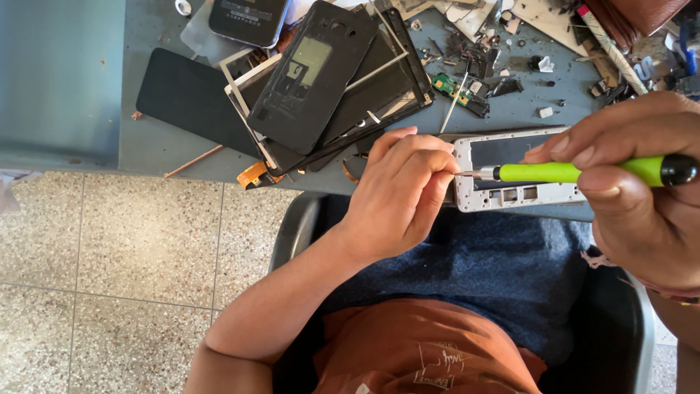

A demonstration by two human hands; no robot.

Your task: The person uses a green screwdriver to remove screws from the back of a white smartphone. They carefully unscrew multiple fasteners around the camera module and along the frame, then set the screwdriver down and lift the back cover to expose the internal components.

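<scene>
Worktop: a grey-blue worktop (153, 149) carries everything; its near edge runs just above my lap.
Frame and what sits in it: a silver phone frame (510, 195) lies at the worktop's near edge, with a dark panel filling its middle and small square cut-outs along its lower rail.
Pile: a stack of black phone backs and frames (321, 80) lies up and left of my left hand, one back cover tilted on top with a pale patch in its window.
Other bits: a green circuit board (453, 89) lies above the frame; small screws and scraps are scattered around it, too small to sort.
Left grip: my left hand (397, 197) is curled, fingertips pinched together at the frame's left end, right where the screwdriver tip arrives. I cannot tell whether something tiny is pinched there.
Right grip: my right hand (642, 182) is closed around the green screwdriver (576, 172), thumb and fingers on its shaft, black cap end near my palm.
Tool to frame: the screwdriver lies level across the frame, its metal tip at the frame's left edge, touching my left fingertips.
Hidden: the frame's right end is covered by my right hand; the top-right clutter is cut off by the picture edge.
</scene>
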